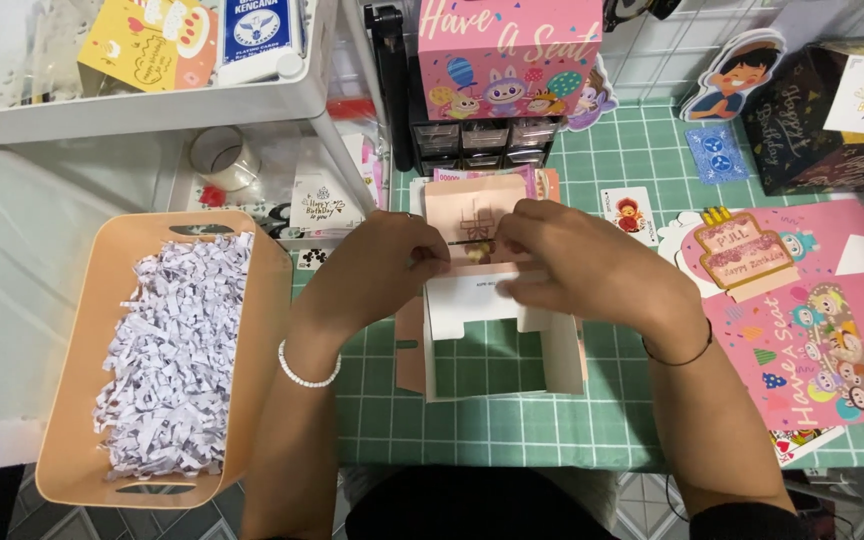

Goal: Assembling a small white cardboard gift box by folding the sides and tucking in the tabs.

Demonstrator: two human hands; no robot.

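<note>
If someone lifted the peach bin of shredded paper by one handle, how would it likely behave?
The bin looks like rigid plastic, so it would probably hold its shape. The shredded paper is loose and fluffy, so the load is likely light for its size. Lifted by one end, the heaped strips would probably slide and spill.
</note>
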